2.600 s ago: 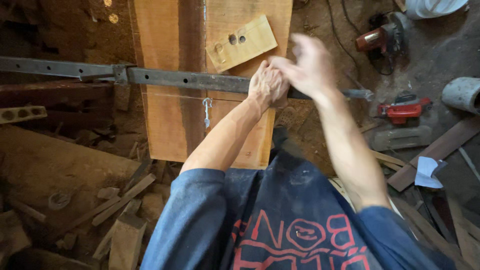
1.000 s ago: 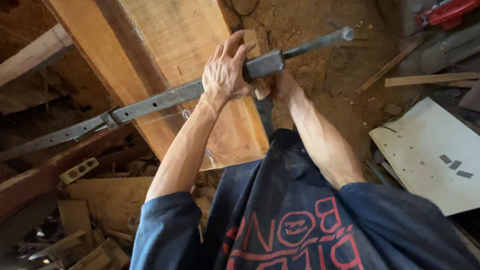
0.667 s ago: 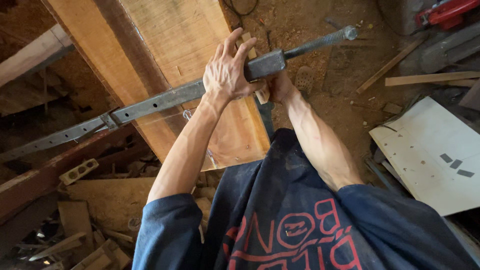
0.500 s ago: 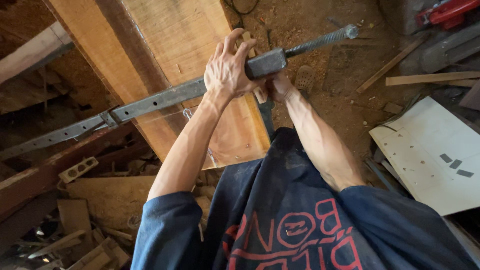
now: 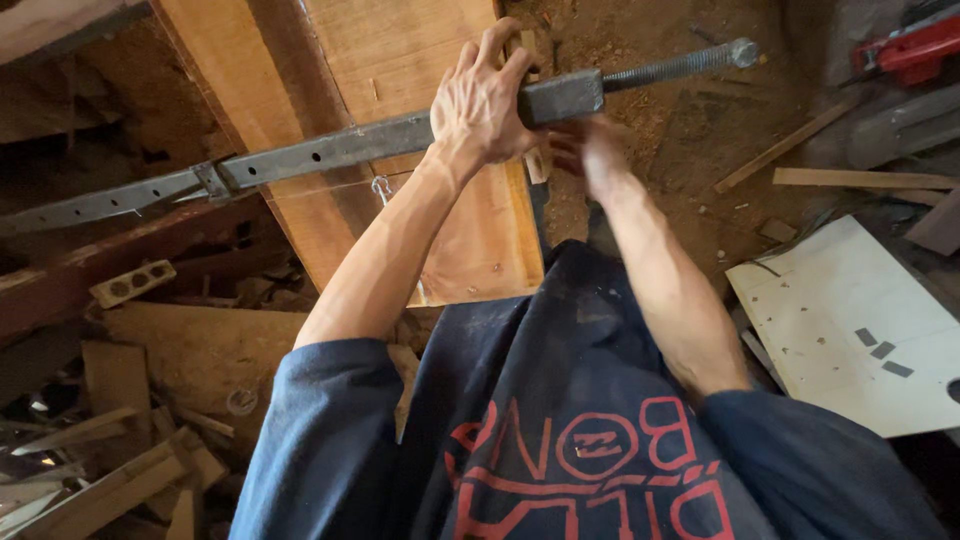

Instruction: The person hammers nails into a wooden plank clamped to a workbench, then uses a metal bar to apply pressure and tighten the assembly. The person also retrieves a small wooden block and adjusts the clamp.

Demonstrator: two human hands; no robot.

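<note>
Gripping the clamp bar (image 5: 330, 150) near its head (image 5: 560, 97), the left hand (image 5: 485, 100) is wrapped over the metal, which lies across the planks (image 5: 400, 60) at their near edge. Since a second ago the right hand (image 5: 590, 155) has dropped below the head and blurs in motion; its grip cannot be told. The bar has barely shifted, so clamping looks under way. A white board (image 5: 850, 330) lies on the floor, right.
</note>
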